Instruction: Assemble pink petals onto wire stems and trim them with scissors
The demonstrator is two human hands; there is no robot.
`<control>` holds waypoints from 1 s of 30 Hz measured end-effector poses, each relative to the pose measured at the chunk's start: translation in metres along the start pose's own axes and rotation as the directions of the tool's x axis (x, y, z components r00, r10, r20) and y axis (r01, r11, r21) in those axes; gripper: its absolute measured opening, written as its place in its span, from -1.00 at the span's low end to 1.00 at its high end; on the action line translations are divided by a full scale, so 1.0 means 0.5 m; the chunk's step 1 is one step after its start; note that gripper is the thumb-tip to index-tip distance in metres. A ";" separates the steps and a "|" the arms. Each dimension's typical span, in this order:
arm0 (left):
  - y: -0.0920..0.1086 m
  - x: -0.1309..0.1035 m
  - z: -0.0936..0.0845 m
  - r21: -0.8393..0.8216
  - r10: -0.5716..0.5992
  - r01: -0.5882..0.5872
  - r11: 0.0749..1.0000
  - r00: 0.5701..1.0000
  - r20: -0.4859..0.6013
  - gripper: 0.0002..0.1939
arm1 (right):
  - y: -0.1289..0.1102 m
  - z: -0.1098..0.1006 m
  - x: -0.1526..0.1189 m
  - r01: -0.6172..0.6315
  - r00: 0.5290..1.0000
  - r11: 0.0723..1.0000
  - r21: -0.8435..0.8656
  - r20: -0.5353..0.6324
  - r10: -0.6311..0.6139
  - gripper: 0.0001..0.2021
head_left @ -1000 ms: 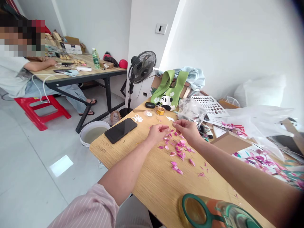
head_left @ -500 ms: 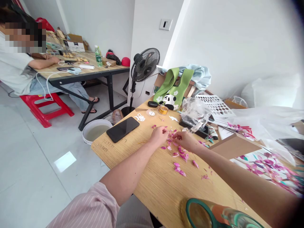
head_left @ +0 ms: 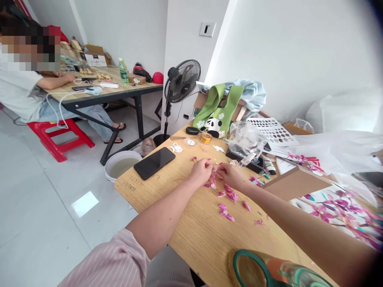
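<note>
My left hand (head_left: 202, 172) is closed, its fingertips pinched together over the wooden table (head_left: 191, 239). Pink petals (head_left: 213, 175) show at its fingertips, in the narrow space between my two hands. Facing it from the right, my right hand (head_left: 231, 176) is closed too, with thumb and forefinger bent toward the same petals. What lies between its fingertips is too small to make out. More loose petals (head_left: 231, 195) are scattered on the wood in front of my hands, with another small group (head_left: 226, 213) nearer to me.
A black phone (head_left: 154, 162) lies at the left edge. Behind my hands are a spool of golden wire (head_left: 205, 138), a green panda bag (head_left: 218, 119) and crumpled clear plastic (head_left: 245, 137). A green-handled jar (head_left: 269, 271) stands close by. Another person (head_left: 20, 93) sits at the far table.
The view has shifted slightly. Both hands stay close together above the petals, with only a small movement of the fingers.
</note>
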State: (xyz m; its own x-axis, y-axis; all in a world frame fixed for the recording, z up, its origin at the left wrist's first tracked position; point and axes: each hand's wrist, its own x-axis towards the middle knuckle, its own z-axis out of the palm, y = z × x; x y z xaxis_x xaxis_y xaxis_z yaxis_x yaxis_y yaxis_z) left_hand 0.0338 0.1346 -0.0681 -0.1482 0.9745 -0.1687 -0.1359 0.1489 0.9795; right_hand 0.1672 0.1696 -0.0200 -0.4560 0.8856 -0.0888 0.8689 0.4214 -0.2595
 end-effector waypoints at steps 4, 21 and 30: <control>0.012 -0.003 -0.004 0.095 0.132 -0.124 0.988 0.988 -0.079 -0.92 | 0.002 -0.008 -0.002 -0.008 1.000 1.000 0.019 0.009 0.008 -0.85; 0.029 -0.032 -0.012 0.609 0.409 -0.367 0.703 0.910 0.076 -0.66 | 0.003 -0.011 -0.001 -0.040 0.997 0.998 0.044 0.070 0.037 -0.78; 0.022 -0.032 -0.009 0.791 0.514 -0.523 0.316 0.796 0.321 -0.81 | 0.006 -0.001 -0.003 -0.033 0.997 0.998 0.050 0.069 0.029 -0.79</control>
State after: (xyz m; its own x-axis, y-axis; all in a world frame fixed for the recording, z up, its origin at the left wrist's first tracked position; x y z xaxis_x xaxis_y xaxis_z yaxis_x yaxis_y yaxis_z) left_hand 0.0304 0.1198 -0.0550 0.1265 0.9057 0.4047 0.8095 -0.3300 0.4855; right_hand 0.1705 0.1698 -0.0201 -0.4426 0.8818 -0.1628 0.8727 0.3819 -0.3043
